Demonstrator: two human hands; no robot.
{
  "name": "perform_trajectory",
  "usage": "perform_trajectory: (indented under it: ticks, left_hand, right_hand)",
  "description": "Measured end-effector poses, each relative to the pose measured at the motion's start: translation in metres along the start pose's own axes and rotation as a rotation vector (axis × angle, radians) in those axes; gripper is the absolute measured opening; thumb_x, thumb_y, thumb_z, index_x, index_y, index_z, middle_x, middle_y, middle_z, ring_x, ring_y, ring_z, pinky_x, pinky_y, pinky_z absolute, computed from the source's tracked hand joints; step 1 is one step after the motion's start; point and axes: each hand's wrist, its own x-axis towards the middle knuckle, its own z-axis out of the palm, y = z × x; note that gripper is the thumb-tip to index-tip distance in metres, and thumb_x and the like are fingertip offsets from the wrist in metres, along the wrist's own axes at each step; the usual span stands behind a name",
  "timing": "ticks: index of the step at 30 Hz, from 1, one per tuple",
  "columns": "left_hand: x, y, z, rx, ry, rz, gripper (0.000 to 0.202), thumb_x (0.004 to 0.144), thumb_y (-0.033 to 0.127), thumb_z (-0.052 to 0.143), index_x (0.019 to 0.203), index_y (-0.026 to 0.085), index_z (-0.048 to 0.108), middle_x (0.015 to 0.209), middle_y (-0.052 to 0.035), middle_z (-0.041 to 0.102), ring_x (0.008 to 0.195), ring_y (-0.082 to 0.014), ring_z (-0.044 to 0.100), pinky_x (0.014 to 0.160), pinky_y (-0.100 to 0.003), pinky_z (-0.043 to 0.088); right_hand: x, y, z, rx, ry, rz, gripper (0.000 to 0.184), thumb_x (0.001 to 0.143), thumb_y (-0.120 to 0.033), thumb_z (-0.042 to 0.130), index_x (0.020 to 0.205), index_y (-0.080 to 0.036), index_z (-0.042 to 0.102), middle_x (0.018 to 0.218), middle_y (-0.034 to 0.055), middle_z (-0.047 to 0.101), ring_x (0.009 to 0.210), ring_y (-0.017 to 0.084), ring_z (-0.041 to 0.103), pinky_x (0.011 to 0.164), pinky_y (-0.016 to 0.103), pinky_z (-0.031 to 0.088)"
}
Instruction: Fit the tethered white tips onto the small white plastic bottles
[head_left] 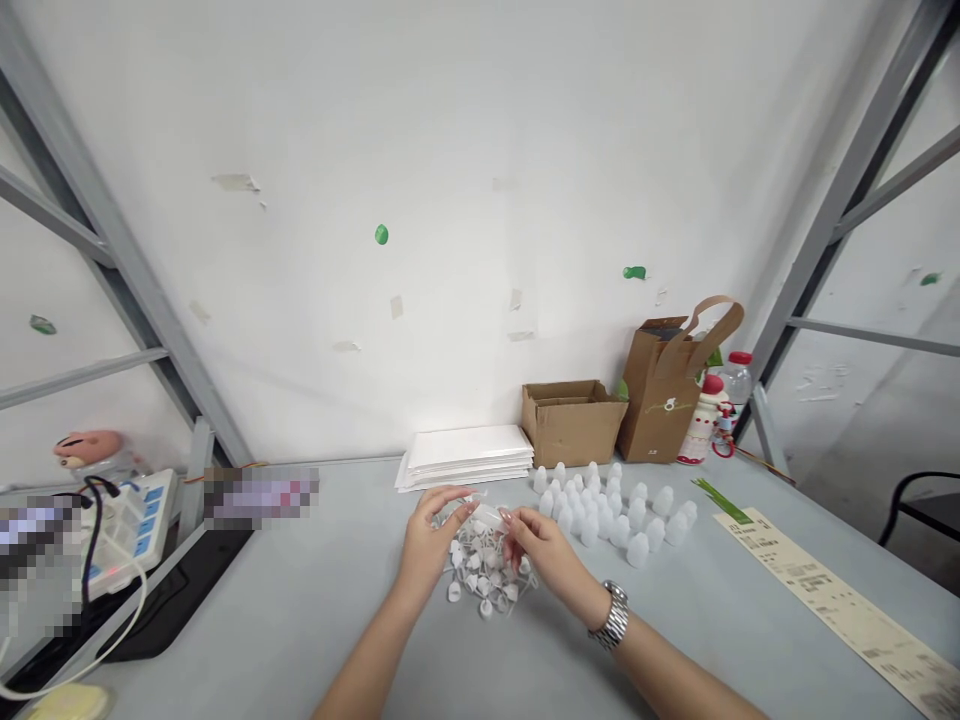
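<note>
Over the middle of the table, my left hand pinches one end of a small translucent white piece. Its other end is between the fingertips of my right hand, which has a metal watch on the wrist. The piece is too small and partly covered to name its kind. Just below both hands lies a loose pile of small white plastic parts with thin stems or loops. To the right, several frosted white dome-shaped caps stand upright in a cluster.
White flat sheets or envelopes are stacked against the wall, beside an open cardboard box and a brown paper bag. A long printed paper strip lies at right. At left are a power strip with cables and a black tray-like object.
</note>
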Motion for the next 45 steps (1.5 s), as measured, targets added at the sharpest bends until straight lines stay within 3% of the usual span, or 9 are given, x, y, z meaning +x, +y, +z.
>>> perform_trajectory:
  ticks: [4, 9, 12, 18, 23, 26, 31, 34, 45]
  left_hand:
    - [0.001, 0.001, -0.003, 0.013, -0.074, 0.016, 0.019, 0.066, 0.038, 0.063, 0.074, 0.022, 0.07, 0.097, -0.0051, 0.064, 0.099, -0.0217, 0.053, 0.089, -0.03, 0.037]
    - [-0.001, 0.005, -0.001, 0.005, -0.257, -0.138, 0.033, 0.071, 0.048, 0.053, 0.065, 0.018, 0.066, 0.066, -0.0019, 0.064, 0.068, -0.0186, 0.055, 0.066, -0.026, 0.041]
    - [-0.002, 0.008, 0.0, 0.021, -0.308, -0.114, 0.037, 0.073, 0.049, 0.05, 0.056, 0.018, 0.063, 0.062, -0.0011, 0.063, 0.065, -0.0175, 0.054, 0.065, -0.024, 0.04]
    - [-0.004, 0.012, 0.002, 0.021, -0.27, -0.076, 0.036, 0.074, 0.046, 0.05, 0.053, 0.019, 0.061, 0.061, -0.0008, 0.062, 0.067, -0.0175, 0.055, 0.067, -0.024, 0.04]
    - [0.0, 0.005, 0.0, -0.051, -0.168, -0.137, 0.027, 0.067, 0.043, 0.06, 0.074, 0.017, 0.066, 0.073, -0.0036, 0.067, 0.075, -0.0199, 0.058, 0.071, -0.028, 0.042]
    - [0.001, 0.002, -0.001, -0.035, -0.161, -0.159, 0.026, 0.065, 0.041, 0.062, 0.071, 0.017, 0.066, 0.072, -0.004, 0.067, 0.072, -0.0196, 0.058, 0.069, -0.028, 0.042]
    - [0.0, 0.0, 0.0, 0.031, -0.149, -0.158, 0.026, 0.066, 0.041, 0.059, 0.069, 0.016, 0.065, 0.066, -0.0032, 0.065, 0.069, -0.0189, 0.057, 0.066, -0.028, 0.042]
    - [0.001, -0.002, 0.001, 0.08, -0.169, -0.148, 0.027, 0.067, 0.041, 0.057, 0.07, 0.015, 0.065, 0.068, -0.0032, 0.065, 0.07, -0.0185, 0.056, 0.066, -0.028, 0.042]
    - [-0.005, 0.011, -0.001, 0.132, -0.172, -0.018, 0.016, 0.068, 0.035, 0.058, 0.066, 0.019, 0.064, 0.073, -0.0016, 0.065, 0.077, -0.0191, 0.058, 0.074, -0.028, 0.042]
  right_hand:
    - [0.0, -0.002, -0.002, 0.016, -0.02, 0.029, 0.046, 0.074, -0.064, 0.043, 0.061, -0.02, 0.046, 0.045, -0.0044, 0.051, 0.04, 0.01, 0.046, 0.045, 0.024, 0.038]
    - [0.002, 0.0, -0.003, 0.031, -0.025, 0.054, 0.048, 0.074, -0.066, 0.04, 0.062, -0.019, 0.047, 0.045, -0.0039, 0.051, 0.039, 0.01, 0.046, 0.044, 0.024, 0.037]
    - [0.003, 0.001, -0.004, 0.022, 0.002, 0.039, 0.047, 0.074, -0.064, 0.042, 0.062, -0.019, 0.047, 0.047, -0.0036, 0.052, 0.04, 0.011, 0.046, 0.045, 0.025, 0.038]
    - [0.002, 0.003, -0.005, -0.046, 0.093, -0.053, 0.04, 0.078, -0.057, 0.044, 0.062, -0.02, 0.045, 0.055, -0.0027, 0.053, 0.048, 0.012, 0.049, 0.053, 0.026, 0.039]
    - [0.0, 0.003, -0.005, -0.108, 0.098, -0.104, 0.035, 0.079, -0.052, 0.047, 0.066, -0.02, 0.047, 0.058, -0.0024, 0.053, 0.053, 0.013, 0.05, 0.055, 0.026, 0.04]
    - [-0.001, 0.004, -0.004, -0.131, 0.084, -0.111, 0.034, 0.081, -0.05, 0.046, 0.066, -0.02, 0.049, 0.058, -0.0021, 0.053, 0.054, 0.013, 0.051, 0.056, 0.027, 0.041]
    - [-0.005, 0.002, -0.003, -0.217, 0.115, -0.186, 0.026, 0.079, -0.043, 0.052, 0.091, -0.02, 0.055, 0.07, -0.0013, 0.055, 0.062, 0.014, 0.054, 0.061, 0.026, 0.042]
    - [-0.007, 0.0, -0.003, -0.337, 0.14, -0.232, 0.023, 0.077, -0.039, 0.056, 0.088, -0.019, 0.057, 0.07, -0.0006, 0.056, 0.066, 0.014, 0.052, 0.062, 0.026, 0.041]
    - [-0.002, -0.001, 0.0, -0.008, -0.036, 0.057, 0.046, 0.077, -0.059, 0.041, 0.056, -0.018, 0.047, 0.041, -0.0047, 0.045, 0.036, 0.008, 0.036, 0.04, 0.022, 0.028]
